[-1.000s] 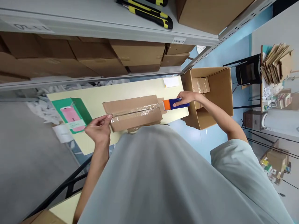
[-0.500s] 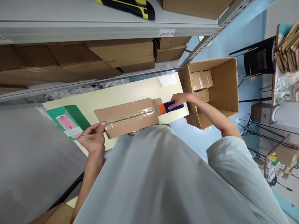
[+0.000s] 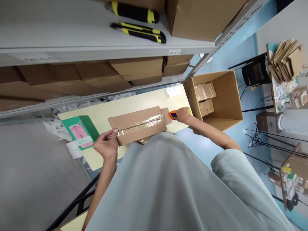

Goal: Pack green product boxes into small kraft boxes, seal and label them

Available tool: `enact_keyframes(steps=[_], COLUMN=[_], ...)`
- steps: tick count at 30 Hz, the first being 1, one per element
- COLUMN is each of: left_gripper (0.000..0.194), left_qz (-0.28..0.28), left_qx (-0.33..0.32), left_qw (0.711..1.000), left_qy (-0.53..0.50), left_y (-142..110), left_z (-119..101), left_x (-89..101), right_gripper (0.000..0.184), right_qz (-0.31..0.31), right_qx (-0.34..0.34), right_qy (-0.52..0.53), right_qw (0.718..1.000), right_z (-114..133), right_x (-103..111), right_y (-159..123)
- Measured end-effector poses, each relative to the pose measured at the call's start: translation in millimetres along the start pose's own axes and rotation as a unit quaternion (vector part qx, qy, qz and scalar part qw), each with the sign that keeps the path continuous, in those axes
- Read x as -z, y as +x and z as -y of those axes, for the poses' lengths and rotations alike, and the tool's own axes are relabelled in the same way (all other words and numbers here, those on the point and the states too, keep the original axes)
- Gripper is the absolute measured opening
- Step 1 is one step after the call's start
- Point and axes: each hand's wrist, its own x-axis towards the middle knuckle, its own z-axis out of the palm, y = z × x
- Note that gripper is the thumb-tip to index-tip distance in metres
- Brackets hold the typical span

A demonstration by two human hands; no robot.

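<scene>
A long brown cardboard box with clear tape along its seam lies on the pale table, close to my body. My left hand is closed, thumb and fingers pinching the box's left end. At the box's right end a small flap sticks out. Just beyond that flap my right hand is closed in a fist around an orange and dark-blue item. Its orange end points at the flap; most of it is hidden by my fingers, so its kind is unclear. A green box with a pink picture stands left of my left hand.
A white card lies at the table's far right. Beyond it stands a large open carton with several small taped boxes inside. A metal shelf borders the far side, carrying brown boxes and two black-and-yellow utility knives.
The view has shifted, and a second knife shows on the shelf. My right hand has turned from a flatter grip into a fist, covering more of the item. My left hand keeps its pinch.
</scene>
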Motion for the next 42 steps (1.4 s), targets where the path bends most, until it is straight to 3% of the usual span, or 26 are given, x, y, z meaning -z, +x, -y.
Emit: enact_keyframes(steps=[4, 7, 9, 11, 14, 19, 21, 24, 28, 32, 37, 40, 42], left_gripper=[0.035, 0.046, 0.039, 0.035, 0.041, 0.051, 0.057, 0.062, 0.066, 0.064, 0.066, 0.065, 0.065], left_qz=[-0.015, -0.052, -0.024, 0.027, 0.052, -0.038, -0.060, -0.048, -0.015, -0.004, 0.021, 0.048, 0.054], left_qx=[-0.063, -0.166, -0.260, -0.373, -0.471, -0.499, -0.491, -0.468, -0.444, -0.447, -0.441, -0.417, -0.388], left_qw=[0.995, 0.983, 0.965, 0.927, 0.880, 0.865, 0.869, 0.881, 0.886, 0.879, 0.887, 0.901, 0.916], left_qy=[0.070, 0.066, 0.029, -0.010, -0.031, -0.026, -0.004, 0.056, 0.133, 0.164, 0.136, 0.108, 0.089], left_y=[-2, -9, -17, -27, -33, 2, 26, 56, 73, 72, 56, 46, 40], left_z=[-7, -32, -65, -109, -177, -252, -271, -291, -292, -266, -231, -196, -155], left_x=[5.6, -1.1, -11.7, -23.2, -34.2, -31.4, -25.4, -15.4, -8.3, -12.8, -24.4, -21.6, -12.7], right_gripper=[0.047, 0.046, 0.044, 0.046, 0.050, 0.041, 0.037, 0.034, 0.038, 0.041, 0.044, 0.061, 0.073], right_qz=[-0.062, -0.115, -0.163, -0.204, -0.266, -0.400, -0.415, -0.406, -0.392, -0.378, -0.400, -0.411, -0.424], right_qx=[-0.052, -0.033, -0.016, 0.017, 0.103, 0.188, 0.179, 0.153, 0.134, 0.128, 0.147, 0.162, 0.160], right_qy=[0.012, 0.030, 0.032, 0.041, 0.054, 0.047, 0.034, 0.008, 0.001, -0.001, 0.001, 0.021, 0.052], right_qw=[0.997, 0.992, 0.986, 0.978, 0.957, 0.896, 0.891, 0.901, 0.910, 0.917, 0.904, 0.897, 0.890], right_z=[2, 1, 4, 13, 38, 94, 114, 138, 157, 163, 165, 157, 141], right_x=[0, 20, 44, 74, 128, 218, 249, 282, 303, 311, 316, 303, 275], right_y=[-19, -38, -49, -56, -58, -54, -54, -57, -55, -43, -24, -10, 2])
